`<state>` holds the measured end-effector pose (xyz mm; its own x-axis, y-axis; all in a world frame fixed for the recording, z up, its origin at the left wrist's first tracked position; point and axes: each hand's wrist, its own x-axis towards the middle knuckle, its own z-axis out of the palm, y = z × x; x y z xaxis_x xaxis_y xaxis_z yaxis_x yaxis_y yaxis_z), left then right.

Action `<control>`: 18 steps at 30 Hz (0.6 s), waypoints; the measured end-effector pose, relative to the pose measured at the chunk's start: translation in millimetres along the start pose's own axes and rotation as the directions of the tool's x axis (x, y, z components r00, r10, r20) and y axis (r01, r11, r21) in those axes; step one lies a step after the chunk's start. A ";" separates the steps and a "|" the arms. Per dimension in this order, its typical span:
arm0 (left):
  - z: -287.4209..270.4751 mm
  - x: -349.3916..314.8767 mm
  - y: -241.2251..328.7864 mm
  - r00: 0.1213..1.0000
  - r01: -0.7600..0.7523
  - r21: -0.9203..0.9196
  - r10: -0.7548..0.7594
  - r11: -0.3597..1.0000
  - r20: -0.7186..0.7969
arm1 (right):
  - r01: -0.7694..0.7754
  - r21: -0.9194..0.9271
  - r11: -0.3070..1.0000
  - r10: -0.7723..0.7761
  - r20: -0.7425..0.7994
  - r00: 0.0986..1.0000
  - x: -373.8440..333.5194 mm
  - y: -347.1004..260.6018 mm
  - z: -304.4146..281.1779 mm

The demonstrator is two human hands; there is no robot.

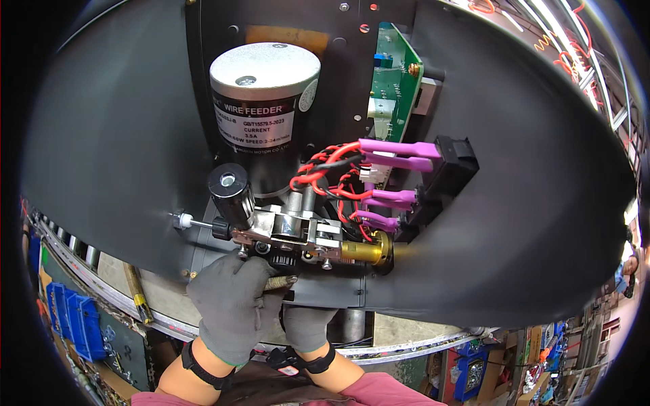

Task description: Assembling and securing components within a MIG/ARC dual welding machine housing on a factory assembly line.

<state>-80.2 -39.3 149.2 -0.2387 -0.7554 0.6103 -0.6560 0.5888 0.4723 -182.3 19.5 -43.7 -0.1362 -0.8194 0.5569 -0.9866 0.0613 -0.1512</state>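
My left hand (pixel 233 304), in a grey glove, is closed at the lower front of a metal roller mechanism (pixel 288 230). A short brownish piece (pixel 279 282) with a dark tip sticks out at its right side; whether it is a worn glove thumb or a held thing I cannot tell. My right hand (pixel 308 327), gloved too, reaches under the housing's front edge, its fingers hidden. The mechanism has a black ribbed knob (pixel 230 193) and a brass fitting (pixel 362 252). Behind it stands a black cylindrical motor (pixel 261 95) with a silver cap.
Large black panels (pixel 115 135) curve around both sides. Red and black wires (pixel 325 169) run to purple-sleeved terminals on a black connector block (pixel 450 169), near a green circuit board (pixel 399 81). Blue bins (pixel 74 321) and a yellow-banded rod (pixel 139 294) lie lower left.
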 end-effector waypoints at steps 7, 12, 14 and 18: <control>-3.5 -1.2 1.0 0.999 0.016 0.012 -0.016 1.000 0.030 | -0.156 0.819 0.552 0.311 -0.029 0.950 40.1 -19.0 -42.0; 1.1 -0.8 0.5 1.000 -0.005 0.026 0.004 1.000 0.021 | -0.212 0.813 0.542 0.319 0.034 0.947 37.1 -13.7 -28.9; 3.1 -2.6 -3.4 1.000 -0.001 0.043 0.000 0.999 0.029 | -0.236 0.813 0.533 0.320 0.064 0.945 31.8 -10.5 -22.0; -3.0 -1.4 0.2 0.999 -0.001 0.045 -0.001 0.999 0.040 | -0.271 0.816 0.511 0.329 0.106 0.938 21.0 -6.1 -16.4</control>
<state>-77.9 -37.2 150.3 -0.2664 -0.7670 0.5837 -0.6871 0.5758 0.4430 -180.7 11.3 -17.7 -0.4427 -0.8092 0.3864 -0.3935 -0.2119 -0.8946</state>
